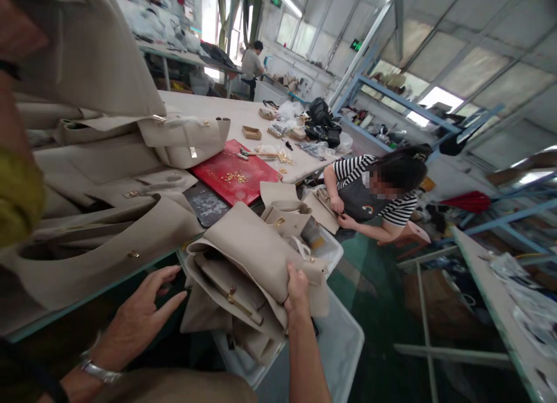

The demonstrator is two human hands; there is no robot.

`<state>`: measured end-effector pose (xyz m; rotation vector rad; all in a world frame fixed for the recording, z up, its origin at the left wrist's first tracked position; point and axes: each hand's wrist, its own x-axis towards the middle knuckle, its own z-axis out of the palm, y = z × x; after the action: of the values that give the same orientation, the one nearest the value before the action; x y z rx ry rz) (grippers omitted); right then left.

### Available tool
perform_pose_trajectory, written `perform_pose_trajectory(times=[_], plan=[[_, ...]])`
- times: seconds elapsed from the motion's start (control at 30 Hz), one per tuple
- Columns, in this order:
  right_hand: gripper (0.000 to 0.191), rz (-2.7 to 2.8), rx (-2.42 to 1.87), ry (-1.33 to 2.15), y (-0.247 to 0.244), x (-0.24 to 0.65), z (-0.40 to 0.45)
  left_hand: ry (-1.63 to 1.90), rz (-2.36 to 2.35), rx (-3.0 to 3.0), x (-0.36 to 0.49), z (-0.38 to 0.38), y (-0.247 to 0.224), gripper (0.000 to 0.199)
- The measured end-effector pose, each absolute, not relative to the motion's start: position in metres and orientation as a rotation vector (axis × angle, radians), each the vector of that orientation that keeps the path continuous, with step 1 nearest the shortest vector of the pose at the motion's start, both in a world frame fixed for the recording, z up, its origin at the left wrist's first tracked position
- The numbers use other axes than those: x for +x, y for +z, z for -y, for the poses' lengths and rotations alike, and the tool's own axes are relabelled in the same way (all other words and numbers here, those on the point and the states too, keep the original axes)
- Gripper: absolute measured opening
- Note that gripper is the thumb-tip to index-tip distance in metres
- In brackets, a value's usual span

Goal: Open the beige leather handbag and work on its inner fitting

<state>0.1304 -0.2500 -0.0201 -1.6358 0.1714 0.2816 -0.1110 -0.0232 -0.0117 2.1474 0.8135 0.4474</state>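
Note:
A beige leather bag [248, 246] with a gold clasp lies over a pale plastic bin [343, 339], its front opening facing me. My right hand [298, 290] grips the right edge of this bag. To its left, my left hand [145, 310] is held with thumb and fingers apart, holding nothing, and a watch is on the wrist. More beige bags [108, 240] are piled on the table at the left.
A red board [237, 173] with small gold parts lies on the table [195, 104]. Across from me a person in a striped shirt [361, 168] handles another beige bag. At the upper left, another person's arm [13, 130] is beside a large beige piece. Blue shelving stands right.

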Motion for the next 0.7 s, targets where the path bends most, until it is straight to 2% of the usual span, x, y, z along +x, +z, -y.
perform_pose_trajectory(times=[0.1, 0.23, 0.4, 0.5, 0.7], plan=[[0.053, -0.244, -1.594, 0.33, -0.018, 0.135, 0.246, 0.473, -0.781, 2.142, -0.107, 0.025, -0.009, 0.059], [0.057, -0.244, -1.549, 0.344, -0.015, 0.139, 0.245, 0.712, -0.544, 2.395, -0.095, 0.022, 0.0, 0.037], [0.047, -0.193, -1.528, 0.301, -0.008, 0.143, 0.243, 0.855, -0.134, 2.538, -0.077, 0.031, 0.017, 0.017], [0.052, -0.147, -1.53, 0.273, 0.001, 0.145, 0.244, 0.798, 0.017, 2.587, -0.067, 0.041, 0.021, 0.018], [0.081, -0.107, -1.558, 0.276, 0.016, 0.148, 0.251, 0.701, 0.138, 2.617, -0.05, 0.047, 0.013, 0.029]])
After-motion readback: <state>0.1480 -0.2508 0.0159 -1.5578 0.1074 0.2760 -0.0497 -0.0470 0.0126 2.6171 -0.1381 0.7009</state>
